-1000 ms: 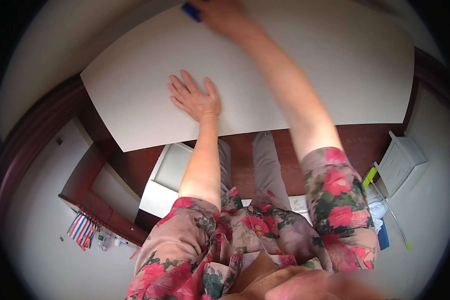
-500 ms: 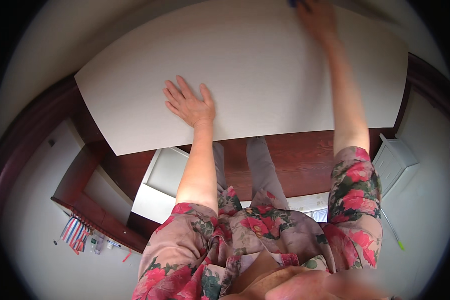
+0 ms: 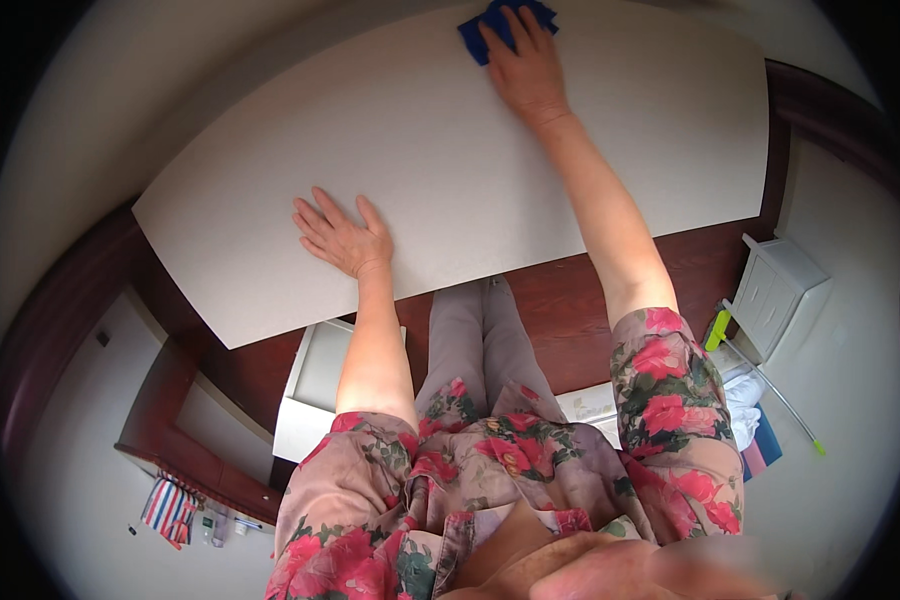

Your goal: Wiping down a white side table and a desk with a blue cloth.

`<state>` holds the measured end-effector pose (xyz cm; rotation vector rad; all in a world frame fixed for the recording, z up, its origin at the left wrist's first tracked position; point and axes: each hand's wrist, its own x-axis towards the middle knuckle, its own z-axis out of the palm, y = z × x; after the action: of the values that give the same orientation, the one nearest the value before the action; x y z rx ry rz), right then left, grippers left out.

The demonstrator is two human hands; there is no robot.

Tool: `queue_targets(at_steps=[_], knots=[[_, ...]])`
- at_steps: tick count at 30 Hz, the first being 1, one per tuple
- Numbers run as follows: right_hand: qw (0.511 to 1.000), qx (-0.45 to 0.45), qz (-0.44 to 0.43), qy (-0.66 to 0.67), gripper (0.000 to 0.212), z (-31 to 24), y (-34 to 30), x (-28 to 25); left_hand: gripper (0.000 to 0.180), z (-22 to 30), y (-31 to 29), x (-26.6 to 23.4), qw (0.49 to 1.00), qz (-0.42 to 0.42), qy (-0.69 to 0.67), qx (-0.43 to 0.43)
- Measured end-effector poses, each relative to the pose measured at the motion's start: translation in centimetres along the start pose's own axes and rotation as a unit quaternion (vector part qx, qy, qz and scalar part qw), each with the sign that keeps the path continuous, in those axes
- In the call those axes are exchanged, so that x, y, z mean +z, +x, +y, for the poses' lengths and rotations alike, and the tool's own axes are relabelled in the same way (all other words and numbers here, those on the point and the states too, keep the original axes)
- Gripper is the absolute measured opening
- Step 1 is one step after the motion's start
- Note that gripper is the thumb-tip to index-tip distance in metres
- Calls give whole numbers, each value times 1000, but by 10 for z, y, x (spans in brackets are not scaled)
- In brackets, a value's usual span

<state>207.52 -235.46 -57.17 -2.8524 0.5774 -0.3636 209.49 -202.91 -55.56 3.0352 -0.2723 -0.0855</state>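
A large pale flat panel (image 3: 450,190) spreads out in front of me. My left hand (image 3: 348,237) lies flat on its left part, fingers spread, holding nothing. Near the panel's far edge, my right hand (image 3: 528,72) presses a dark blue cloth (image 3: 476,42) against the surface. Part of the cloth shows beyond and beside the fingertips; the rest is hidden beneath them.
Dark red wood (image 3: 610,340) shows below the panel. A white open drawer (image 3: 320,375) sits at the left, and a white cabinet (image 3: 782,295) at the right. A long thin stick (image 3: 780,390) leans near that cabinet. A striped bag (image 3: 170,512) lies at the lower left.
My right hand has swept left along the far part of the panel with the blue cloth, which now shows more fully. My left hand stays flat on the panel; the whole view has shifted somewhat.
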Motion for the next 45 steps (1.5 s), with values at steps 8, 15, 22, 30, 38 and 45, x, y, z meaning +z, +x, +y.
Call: queue_targets(at_steps=[8,15,22,30,38,45], knots=[[977,208,-20,-52,39,144,15,-67,70,9,-1,3,1000,9,-15,13],[994,97,-2,43,42,-38,-122,-39,71,6,-2,3,1000,4,-9,14],[981,189,13,-40,44,-8,-222,-80,68,7,1,4,1000,-9,15,9],[978,201,3,58,37,-65,-241,-91,68,125,1,4,987,-50,-52,146],[957,265,66,-96,47,113,-255,-141,69,264,33,-3,979,-47,-169,103],[965,214,129,-79,38,248,-160,-119,69,314,11,17,994,5,-58,95]])
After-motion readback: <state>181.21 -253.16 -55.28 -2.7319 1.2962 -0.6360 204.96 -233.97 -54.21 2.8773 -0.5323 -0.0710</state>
